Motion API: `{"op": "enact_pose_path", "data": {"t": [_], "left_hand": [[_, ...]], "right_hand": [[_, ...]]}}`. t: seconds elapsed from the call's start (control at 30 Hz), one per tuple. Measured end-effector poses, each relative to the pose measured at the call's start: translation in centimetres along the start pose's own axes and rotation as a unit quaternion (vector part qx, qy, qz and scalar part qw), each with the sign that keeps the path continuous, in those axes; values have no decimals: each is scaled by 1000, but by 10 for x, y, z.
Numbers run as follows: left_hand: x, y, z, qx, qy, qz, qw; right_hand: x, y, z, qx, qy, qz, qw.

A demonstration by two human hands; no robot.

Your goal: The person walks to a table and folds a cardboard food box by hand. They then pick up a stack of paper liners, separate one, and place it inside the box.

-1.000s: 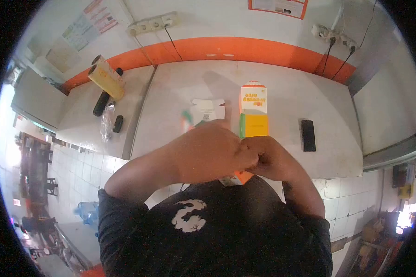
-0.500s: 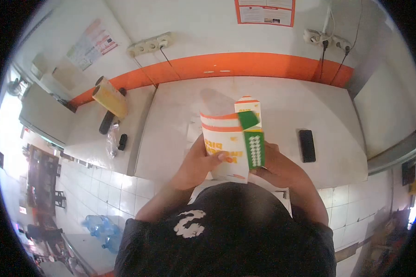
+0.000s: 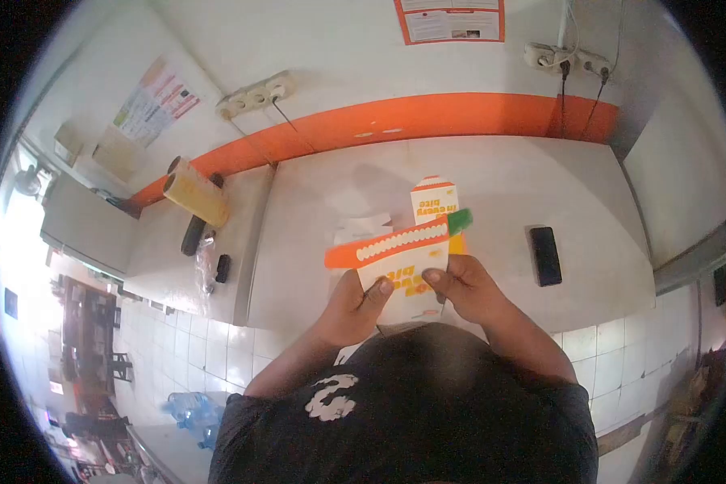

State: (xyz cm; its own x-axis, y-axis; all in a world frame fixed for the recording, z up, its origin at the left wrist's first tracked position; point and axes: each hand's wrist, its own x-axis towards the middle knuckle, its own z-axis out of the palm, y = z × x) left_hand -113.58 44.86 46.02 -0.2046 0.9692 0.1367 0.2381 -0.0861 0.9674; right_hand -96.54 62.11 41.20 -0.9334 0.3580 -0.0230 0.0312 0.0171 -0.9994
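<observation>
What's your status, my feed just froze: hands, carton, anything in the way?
Left hand and right hand both gripping printed carton over table edge. Second carton behind, phone right, both apart.

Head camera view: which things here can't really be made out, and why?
Printed carton: lower part hidden, in the head view, by the left hand and right hand holding it.
Second carton on the counter: near end covered by the held one.
Orange-framed poster: cut off by the top edge; text too small.
Wall notice: too small and blurred to read.
</observation>
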Motion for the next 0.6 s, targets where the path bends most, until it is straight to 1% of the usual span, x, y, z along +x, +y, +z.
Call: {"op": "enact_pose_path", "data": {"t": [0.03,0.1,0.13,0.17,0.2,0.23,0.33,0.37,0.43,0.47,0.5,0.57,0.6], "left_hand": [[1,-2,-1,-16,-1,-5,1000],[5,1,2,31,9,9,999],[7,2,3,55,13,14,998],[10,1,2,63,4,2,998],[15,-2,-1,71,-4,-9,997],[19,-4,-4,80,-11,-20,997],[27,8,-8,212,-139,-77,964],[32,34,-2,195,-163,-99,962],[28,10,15,47,-54,-41,997],[27,1,18,-27,3,-9,1000],[28,-1,14,12,23,-26,999],[29,-2,0,90,67,-61,992],[30,2,-3,130,59,-46,989]], "right_hand": [[-1,-3,-3,-8,0,-20,1000],[-3,-13,-7,-22,-2,-58,998],[-2,-7,-11,-109,73,-70,989],[0,4,-16,-196,148,-79,966],[1,9,-19,-282,219,-88,930],[-2,-5,-16,-274,331,-142,892],[-11,-34,-24,-406,270,-316,814],[-10,-48,-16,-423,204,-351,810],[-11,-42,-7,-423,173,-332,825],[-9,-47,-2,-424,158,-324,831],[-11,-61,-2,-414,148,-289,851],[-8,-55,-3,-359,170,-279,874],[-8,-51,-3,-329,178,-272,887]]}}
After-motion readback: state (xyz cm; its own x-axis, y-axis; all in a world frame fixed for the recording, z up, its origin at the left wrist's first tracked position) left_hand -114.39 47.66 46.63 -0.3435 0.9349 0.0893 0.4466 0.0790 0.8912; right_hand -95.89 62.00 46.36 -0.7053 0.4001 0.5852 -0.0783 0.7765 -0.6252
